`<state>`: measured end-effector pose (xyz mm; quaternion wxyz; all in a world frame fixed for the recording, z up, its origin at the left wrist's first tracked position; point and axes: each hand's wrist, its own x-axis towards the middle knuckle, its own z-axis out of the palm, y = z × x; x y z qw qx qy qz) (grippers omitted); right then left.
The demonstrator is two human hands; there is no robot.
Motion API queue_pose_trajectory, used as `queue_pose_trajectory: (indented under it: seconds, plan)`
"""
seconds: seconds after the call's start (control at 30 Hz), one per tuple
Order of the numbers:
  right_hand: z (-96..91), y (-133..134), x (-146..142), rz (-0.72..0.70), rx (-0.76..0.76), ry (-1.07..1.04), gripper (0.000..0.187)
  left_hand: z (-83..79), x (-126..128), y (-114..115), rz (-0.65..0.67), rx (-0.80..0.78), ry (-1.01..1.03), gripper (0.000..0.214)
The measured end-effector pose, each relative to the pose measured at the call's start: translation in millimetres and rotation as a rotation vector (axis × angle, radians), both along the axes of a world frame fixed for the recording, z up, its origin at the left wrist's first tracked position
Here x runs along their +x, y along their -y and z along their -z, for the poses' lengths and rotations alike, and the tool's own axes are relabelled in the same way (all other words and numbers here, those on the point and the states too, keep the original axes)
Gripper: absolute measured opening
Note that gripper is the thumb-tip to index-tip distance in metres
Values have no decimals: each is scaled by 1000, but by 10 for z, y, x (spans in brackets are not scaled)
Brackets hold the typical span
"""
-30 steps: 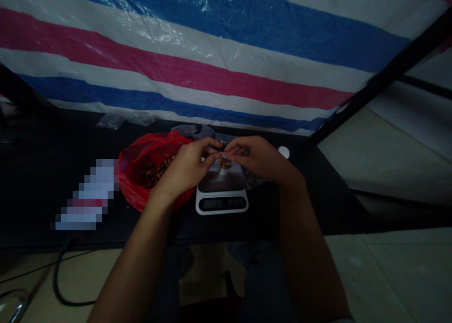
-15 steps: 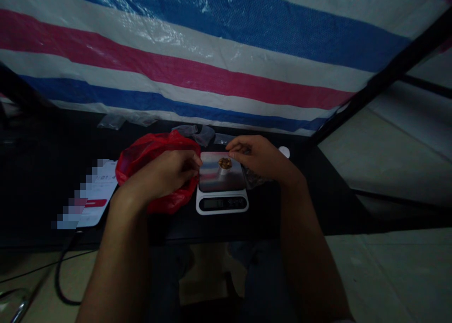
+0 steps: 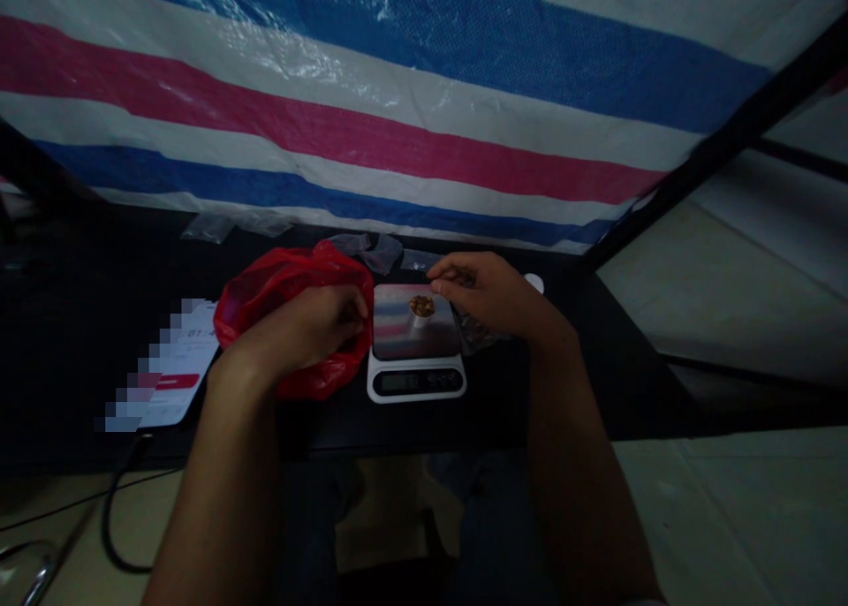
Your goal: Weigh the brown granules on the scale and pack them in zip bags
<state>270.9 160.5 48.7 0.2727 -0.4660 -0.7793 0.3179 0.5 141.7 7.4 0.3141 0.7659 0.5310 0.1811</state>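
A small white cup (image 3: 420, 320) heaped with small brown pieces, perhaps nuts or beans, stands upright on the steel plate of a white digital kitchen scale (image 3: 416, 387). Over the opening of a red plastic bag (image 3: 314, 378), left of the scale, is my left hand (image 3: 324, 321). Its fingers are curled in, and whatever they hold is hidden. My right hand (image 3: 487, 288) hovers at the plate's back right corner, fingertips close to the cup but apart from it. Thumb and fingers there are drawn nearly together; I cannot make out anything between them.
A clear bag of brown pieces (image 3: 478, 334) lies partly under my right hand. Behind it is a small white round object (image 3: 533, 283). Several clear plastic bags (image 3: 382, 254) lie along the back. At left is a white-screened device (image 3: 182, 376) with a cable. A striped sheet (image 3: 371, 147) hangs behind.
My left hand has drawn slightly left, away from the scale and over the red bag. My right hand has barely shifted. The cup and scale stay put.
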Motion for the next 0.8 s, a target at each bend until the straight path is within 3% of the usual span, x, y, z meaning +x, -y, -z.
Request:
queue_pose_trajectory:
  seconds: [0.17,0.3,0.47,0.8]
  plan:
    - [32,-43,114,48,25,22,15,-161,140,31,-28,223,93,10]
    - [102,-112,214,117,70,139,15,-220,365,67,29,269,228,9]
    - [153,-158,272,186,33,272,18,-206,470,70,35,292,191,10]
    - [163,-169,281,189,12,240,17,-117,525,16,55,321,166,13]
